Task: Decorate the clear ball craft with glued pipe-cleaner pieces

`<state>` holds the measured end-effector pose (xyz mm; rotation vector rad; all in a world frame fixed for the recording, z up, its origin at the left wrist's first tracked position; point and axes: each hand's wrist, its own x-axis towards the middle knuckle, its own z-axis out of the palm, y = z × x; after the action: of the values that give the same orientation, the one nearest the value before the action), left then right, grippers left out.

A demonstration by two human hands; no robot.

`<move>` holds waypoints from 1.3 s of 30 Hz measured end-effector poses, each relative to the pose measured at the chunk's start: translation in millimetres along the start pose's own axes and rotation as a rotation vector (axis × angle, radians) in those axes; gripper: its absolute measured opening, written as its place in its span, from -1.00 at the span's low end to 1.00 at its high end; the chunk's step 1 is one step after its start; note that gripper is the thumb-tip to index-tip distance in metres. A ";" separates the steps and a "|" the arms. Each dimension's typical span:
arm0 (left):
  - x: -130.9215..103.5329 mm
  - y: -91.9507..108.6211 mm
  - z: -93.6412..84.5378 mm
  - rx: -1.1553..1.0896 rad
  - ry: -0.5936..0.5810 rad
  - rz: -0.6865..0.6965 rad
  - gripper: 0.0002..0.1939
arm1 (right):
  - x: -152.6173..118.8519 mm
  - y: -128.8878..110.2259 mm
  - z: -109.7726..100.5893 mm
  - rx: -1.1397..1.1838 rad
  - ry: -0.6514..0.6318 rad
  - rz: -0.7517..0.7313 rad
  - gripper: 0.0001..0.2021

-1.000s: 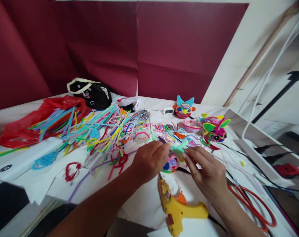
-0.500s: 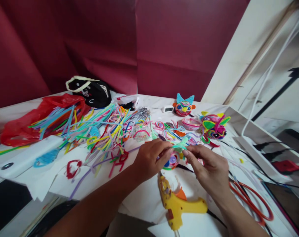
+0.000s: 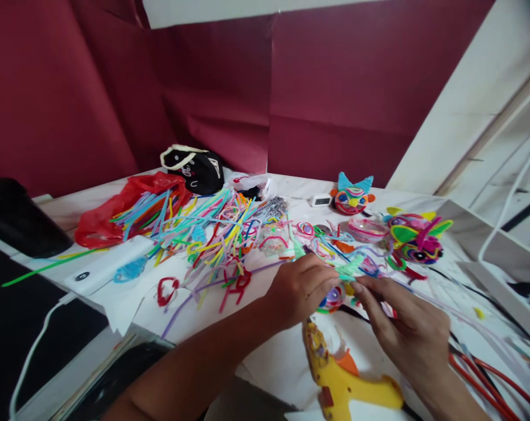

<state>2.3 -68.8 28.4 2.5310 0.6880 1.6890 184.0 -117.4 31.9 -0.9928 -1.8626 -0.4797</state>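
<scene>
My left hand [image 3: 300,290] and my right hand [image 3: 405,316] meet at the middle right of the table, fingers closed in a pinch. Between the fingertips is a mint-green pipe cleaner piece [image 3: 349,269], gripped from both sides. Just under it lies a colourful round craft face [image 3: 333,298] with a purple-centred eye, partly covered by my fingers. A yellow hot glue gun [image 3: 346,380] with an orange trigger rests on the white paper below my hands, its nozzle pointing toward the craft face.
Pipe cleaners [image 3: 212,234] lie heaped at left, some in a red plastic bag [image 3: 98,216]. Finished craft heads stand behind: one blue-eared [image 3: 352,199], one pink [image 3: 418,237]. A white power bank [image 3: 107,269], black pouch [image 3: 198,172] and orange cable [image 3: 488,380] lie around.
The view has swung left, so everything appears shifted rightward and a black object shows at the far left. Both hands keep their pinch on the green pipe cleaner piece.
</scene>
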 end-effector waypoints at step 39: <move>-9.2 -162.4 -110.6 0.658 -0.467 -1.115 -0.78 | -1.8 20.7 -0.3 -0.117 0.166 0.035 -0.93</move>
<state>-154.4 49.9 24.4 1.8846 2.2321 0.5076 201.2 -106.1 28.8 -1.0294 -1.6824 -0.6364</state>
